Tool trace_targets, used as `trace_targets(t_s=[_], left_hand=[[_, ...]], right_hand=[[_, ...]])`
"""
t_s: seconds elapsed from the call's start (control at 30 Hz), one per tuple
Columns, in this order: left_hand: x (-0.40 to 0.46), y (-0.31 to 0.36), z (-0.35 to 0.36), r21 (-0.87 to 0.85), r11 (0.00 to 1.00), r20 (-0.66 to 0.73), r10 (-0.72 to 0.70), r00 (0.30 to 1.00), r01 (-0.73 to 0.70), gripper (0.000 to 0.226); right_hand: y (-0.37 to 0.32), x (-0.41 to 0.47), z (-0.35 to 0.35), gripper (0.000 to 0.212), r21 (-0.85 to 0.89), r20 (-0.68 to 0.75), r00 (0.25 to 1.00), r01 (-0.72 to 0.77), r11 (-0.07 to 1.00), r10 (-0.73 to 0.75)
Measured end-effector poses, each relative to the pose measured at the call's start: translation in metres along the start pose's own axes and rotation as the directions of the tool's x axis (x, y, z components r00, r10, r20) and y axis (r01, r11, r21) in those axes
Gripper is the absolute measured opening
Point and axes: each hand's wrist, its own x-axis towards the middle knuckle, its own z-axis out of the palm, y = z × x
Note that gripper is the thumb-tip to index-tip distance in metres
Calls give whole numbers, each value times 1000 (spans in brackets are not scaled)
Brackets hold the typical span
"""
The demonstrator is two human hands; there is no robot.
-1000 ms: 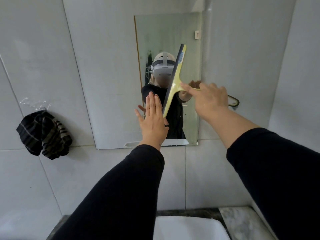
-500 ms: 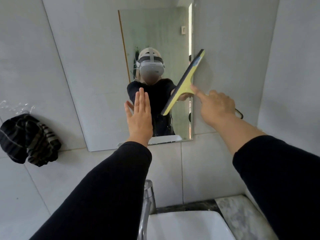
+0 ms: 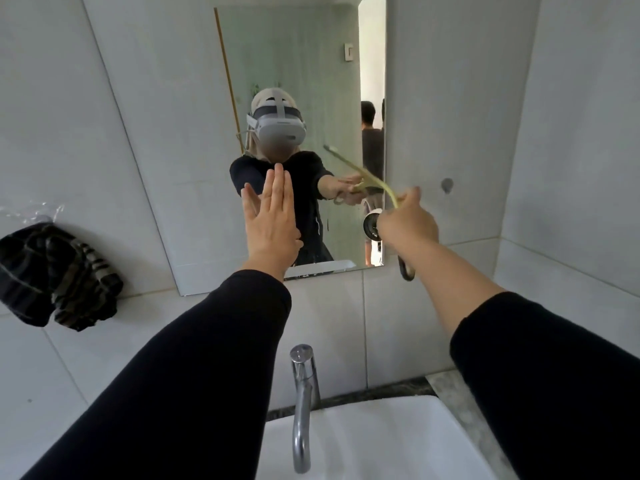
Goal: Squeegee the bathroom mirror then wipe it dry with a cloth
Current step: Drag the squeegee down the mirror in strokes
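Observation:
The mirror [image 3: 294,57] hangs on the tiled wall ahead and reflects me. My left hand [image 3: 273,220] lies flat on the glass, fingers together and pointing up, holding nothing. My right hand [image 3: 407,225] is closed on the yellow squeegee [image 3: 390,195] at the mirror's lower right edge. The blade is seen nearly edge-on, slanting up to the left over the glass. The handle's dark looped end [image 3: 407,271] sticks out below my fist. A dark striped cloth [image 3: 52,275] hangs bunched on the wall far to the left, away from both hands.
A chrome tap [image 3: 303,403] rises over the white basin [image 3: 363,448] just below my arms. A marble counter strip [image 3: 460,403] runs to the right of the basin. The side wall closes in on the right. Another person is reflected at the mirror's right edge [image 3: 372,140].
My right hand has carried the squeegee right and down to the mirror's right edge, and the blade has turned edge-on. My left hand has stayed flat on the glass.

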Motion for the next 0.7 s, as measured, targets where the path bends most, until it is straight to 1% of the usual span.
trace_targets(t_s=[0.1,0.17,0.23,0.3,0.33,0.37,0.43,0.5,0.6,0.67,0.7], left_hand=[[-7,-21,-9,-30,999,23,-27,999,27,116],[-13,-39,-11,-34,998,47,-42,998,43,117],[-18,-56,-11,-32,998,70,-48,996,50,120],[-21,-72,-8,-18,998,78,-50,996,52,121],[-22,-80,-5,-5,998,76,-54,996,55,121],[-23,-88,-2,6,998,71,-60,996,59,121],[-24,-103,6,11,998,43,-57,997,56,117],[-25,-113,14,20,999,7,-36,999,36,113],[-24,-122,22,55,998,-15,1,1000,0,112],[-24,-124,24,82,997,-17,13,1000,-12,115],[-23,-125,25,91,996,-16,17,1000,-15,117]], right_hand=[[-12,7,-9,52,131,47,991,-132,983,126],[-14,16,-4,39,205,84,977,-211,956,197],[-11,18,6,23,200,117,965,-253,947,233],[-7,21,23,17,187,146,950,-300,935,276],[-5,24,32,23,223,149,938,-340,914,313],[-3,27,42,34,269,147,925,-378,886,351],[-4,29,60,46,330,157,921,-389,860,357],[-10,25,74,51,369,131,925,-380,848,358],[-14,25,87,56,401,60,920,-377,835,386],[-15,26,89,53,358,40,918,-381,852,394],[-15,26,90,49,339,48,906,-411,846,421]])
